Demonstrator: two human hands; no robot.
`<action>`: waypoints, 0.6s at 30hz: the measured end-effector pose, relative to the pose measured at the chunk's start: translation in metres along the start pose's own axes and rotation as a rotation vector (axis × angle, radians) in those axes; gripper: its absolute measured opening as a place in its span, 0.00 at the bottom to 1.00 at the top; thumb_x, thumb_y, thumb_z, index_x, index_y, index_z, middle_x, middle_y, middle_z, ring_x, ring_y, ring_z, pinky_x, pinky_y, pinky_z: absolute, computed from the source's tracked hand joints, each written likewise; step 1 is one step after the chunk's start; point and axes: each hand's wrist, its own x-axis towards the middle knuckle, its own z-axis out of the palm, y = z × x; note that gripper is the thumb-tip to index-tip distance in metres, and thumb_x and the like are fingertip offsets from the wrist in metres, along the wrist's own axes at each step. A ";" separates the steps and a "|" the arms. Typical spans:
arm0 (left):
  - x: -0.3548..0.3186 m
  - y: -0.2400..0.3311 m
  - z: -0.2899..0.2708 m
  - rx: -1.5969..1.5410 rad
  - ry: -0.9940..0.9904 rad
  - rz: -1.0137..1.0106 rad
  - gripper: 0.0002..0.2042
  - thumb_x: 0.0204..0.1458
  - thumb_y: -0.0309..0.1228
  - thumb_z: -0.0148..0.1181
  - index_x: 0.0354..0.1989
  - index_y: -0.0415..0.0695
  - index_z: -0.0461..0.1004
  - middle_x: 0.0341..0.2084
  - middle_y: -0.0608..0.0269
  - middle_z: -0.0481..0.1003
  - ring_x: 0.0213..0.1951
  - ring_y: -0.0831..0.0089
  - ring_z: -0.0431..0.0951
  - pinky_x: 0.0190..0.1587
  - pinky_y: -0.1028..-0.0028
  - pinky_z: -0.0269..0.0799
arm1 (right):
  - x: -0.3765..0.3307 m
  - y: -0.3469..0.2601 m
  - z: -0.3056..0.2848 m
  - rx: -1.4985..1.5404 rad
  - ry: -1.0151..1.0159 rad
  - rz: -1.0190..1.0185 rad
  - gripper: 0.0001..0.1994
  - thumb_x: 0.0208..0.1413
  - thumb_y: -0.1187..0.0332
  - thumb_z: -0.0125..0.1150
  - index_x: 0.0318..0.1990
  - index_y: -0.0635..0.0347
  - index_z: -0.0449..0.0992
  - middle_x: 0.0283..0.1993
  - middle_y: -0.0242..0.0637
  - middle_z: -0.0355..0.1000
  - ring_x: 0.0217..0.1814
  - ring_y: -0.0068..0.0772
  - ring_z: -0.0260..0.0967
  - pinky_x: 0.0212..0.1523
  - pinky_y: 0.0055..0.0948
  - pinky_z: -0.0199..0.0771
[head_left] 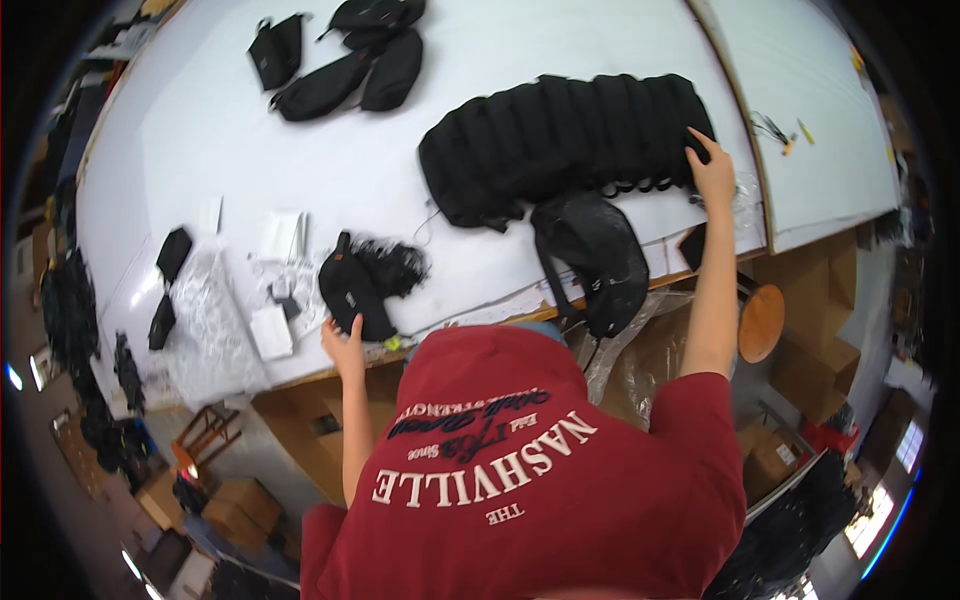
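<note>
Bag row (565, 145) lies overlapped, apparently for compactness. Right hand (712, 178), digits apart, touches its right end, likely steadying it. Left hand (346, 350) touches pouch (350, 292) left of row; clamping indeterminable.

On the counter (470, 45), the row of bags (570, 145) runs left to right across the far right part, the right hand (708, 172) at its right end. Just on the near side of the row, a backpack (600, 255) reaches over the near edge. Left of the backpack lies a pouch (350, 292), the left hand (345, 345) at its near end and a heap of straps (398, 265) along its right side. Farther left are paper slips (283, 236), then a plastic sack (212, 335). Several bags (370, 60) cluster at the far left. Right of the counter, a second tabletop (830, 180) carries small tools (789, 147); cartons (815, 375) stand below.
</note>
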 end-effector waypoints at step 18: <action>0.009 0.055 -0.028 -0.744 -0.157 -0.161 0.15 0.56 0.34 0.56 0.46 0.36 0.72 0.37 0.60 0.75 0.38 0.74 0.74 0.42 0.75 0.71 | -0.182 -0.302 0.138 0.463 -0.497 -0.429 0.08 0.47 0.73 0.56 0.37 0.56 0.75 0.33 0.40 0.74 0.33 0.42 0.73 0.34 0.37 0.72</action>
